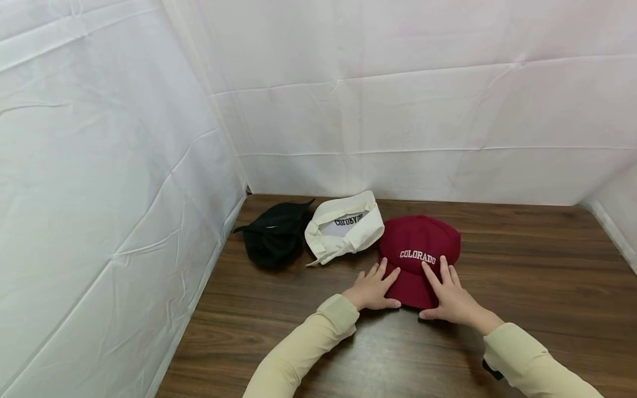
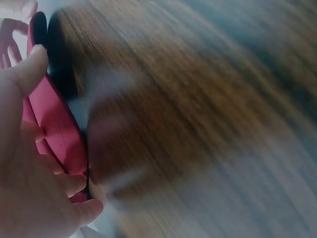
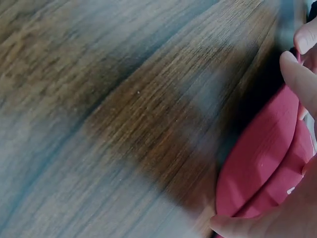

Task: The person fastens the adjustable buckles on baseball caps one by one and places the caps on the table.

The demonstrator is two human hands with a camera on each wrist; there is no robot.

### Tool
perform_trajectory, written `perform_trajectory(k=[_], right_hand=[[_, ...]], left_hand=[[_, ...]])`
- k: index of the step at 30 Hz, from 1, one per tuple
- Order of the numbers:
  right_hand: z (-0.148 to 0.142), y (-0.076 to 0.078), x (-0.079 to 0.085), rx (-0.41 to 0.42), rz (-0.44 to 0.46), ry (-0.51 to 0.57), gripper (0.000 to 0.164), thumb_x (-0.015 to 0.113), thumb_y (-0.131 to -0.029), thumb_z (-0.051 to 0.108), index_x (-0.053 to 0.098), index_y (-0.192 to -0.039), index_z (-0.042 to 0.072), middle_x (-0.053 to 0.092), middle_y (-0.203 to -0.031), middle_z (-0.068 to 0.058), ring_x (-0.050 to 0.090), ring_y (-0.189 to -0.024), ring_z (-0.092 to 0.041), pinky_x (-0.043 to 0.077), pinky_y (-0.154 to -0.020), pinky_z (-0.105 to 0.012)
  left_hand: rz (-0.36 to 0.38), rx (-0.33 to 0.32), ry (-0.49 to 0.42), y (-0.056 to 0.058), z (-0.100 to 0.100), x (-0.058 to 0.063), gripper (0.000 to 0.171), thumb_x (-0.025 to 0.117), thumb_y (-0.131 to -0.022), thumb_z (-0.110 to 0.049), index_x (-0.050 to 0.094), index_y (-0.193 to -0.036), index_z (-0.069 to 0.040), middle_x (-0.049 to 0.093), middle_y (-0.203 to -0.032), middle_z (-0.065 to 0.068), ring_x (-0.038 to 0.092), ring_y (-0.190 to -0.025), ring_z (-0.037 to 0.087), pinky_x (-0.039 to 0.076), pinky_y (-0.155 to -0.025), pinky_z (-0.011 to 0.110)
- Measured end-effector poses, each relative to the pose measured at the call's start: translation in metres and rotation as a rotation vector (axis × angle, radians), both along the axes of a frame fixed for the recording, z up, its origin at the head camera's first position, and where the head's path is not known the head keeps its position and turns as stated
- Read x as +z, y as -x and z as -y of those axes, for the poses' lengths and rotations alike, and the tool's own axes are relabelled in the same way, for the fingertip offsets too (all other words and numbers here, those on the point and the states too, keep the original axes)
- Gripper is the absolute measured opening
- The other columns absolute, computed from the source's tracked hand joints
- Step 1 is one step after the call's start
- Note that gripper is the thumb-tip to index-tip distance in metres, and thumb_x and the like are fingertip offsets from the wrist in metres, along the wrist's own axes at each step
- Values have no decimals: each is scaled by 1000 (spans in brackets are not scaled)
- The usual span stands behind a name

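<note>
A dark red baseball cap [image 1: 418,237] with white COLORADO lettering lies on the wooden table, its brim towards me. My left hand [image 1: 373,288] touches the brim's left side with spread fingers, the thumb near the front edge. On the other side, my right hand [image 1: 452,298] rests with fingers fanned over the brim and lower crown. Both wrist views show the brim from its edge, with the left fingers [image 2: 69,183] along it and the right thumb [image 3: 299,77] beside it. Left of the red cap lies a white cap [image 1: 365,232], opening up, with COLORADO inverted.
A black cap [image 1: 273,235] lies beside the white one, at the table's far left. White cloth walls [image 1: 398,110] stand behind and at both sides of the brown wooden table [image 1: 537,265]. A dark band [image 1: 492,369] shows at the right wrist.
</note>
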State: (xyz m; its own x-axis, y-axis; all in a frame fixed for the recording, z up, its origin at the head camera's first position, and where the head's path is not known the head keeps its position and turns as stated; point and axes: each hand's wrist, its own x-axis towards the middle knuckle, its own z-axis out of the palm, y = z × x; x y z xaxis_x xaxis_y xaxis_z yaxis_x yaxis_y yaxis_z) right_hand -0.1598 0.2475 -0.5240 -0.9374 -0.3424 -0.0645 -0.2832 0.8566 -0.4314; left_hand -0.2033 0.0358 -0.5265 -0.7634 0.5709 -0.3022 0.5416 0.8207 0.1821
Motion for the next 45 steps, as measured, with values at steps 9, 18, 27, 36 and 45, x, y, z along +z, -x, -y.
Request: perform_trajectory(k=[9,18,27,36,45], right_hand=[[-9,26,-6,2,2,68,96,72,-71,31,12,-141,4,-4,-138,-38,16,-120,-57,29,-87,-65],[-12,47,-10,-55,58,115,85,68,-75,28,20,-138,-2,2,-138,-40,17,-120,-57,27,-90,-64],[-8,62,-14,-110,44,118,73,65,-78,22,27,-133,-7,10,-135,-42,16,-120,-57,24,-93,-63],[-5,72,-13,-142,84,140,70,62,-80,18,25,-134,-6,8,-136,-41,12,-121,-57,20,-94,-64],[-6,74,-14,-151,67,138,70,62,-79,18,26,-134,-7,10,-135,-41,14,-121,-57,20,-95,-63]], left_hand=[[-54,51,58,12,-15,2,64,40,-87,-53,13,-141,-33,12,-149,0,19,-134,19,27,-103,41],[-101,158,81,24,-28,3,55,41,-90,-45,19,-139,-35,22,-146,-4,22,-133,18,27,-102,40],[-126,245,75,33,-35,6,50,41,-91,-40,23,-138,-34,27,-144,-5,28,-130,17,29,-99,38],[-116,289,60,39,-38,9,50,42,-91,-37,24,-138,-33,30,-143,-3,30,-129,18,30,-98,38],[-84,302,4,41,-39,5,52,43,-91,-37,23,-139,-30,27,-144,1,29,-130,19,32,-98,39]])
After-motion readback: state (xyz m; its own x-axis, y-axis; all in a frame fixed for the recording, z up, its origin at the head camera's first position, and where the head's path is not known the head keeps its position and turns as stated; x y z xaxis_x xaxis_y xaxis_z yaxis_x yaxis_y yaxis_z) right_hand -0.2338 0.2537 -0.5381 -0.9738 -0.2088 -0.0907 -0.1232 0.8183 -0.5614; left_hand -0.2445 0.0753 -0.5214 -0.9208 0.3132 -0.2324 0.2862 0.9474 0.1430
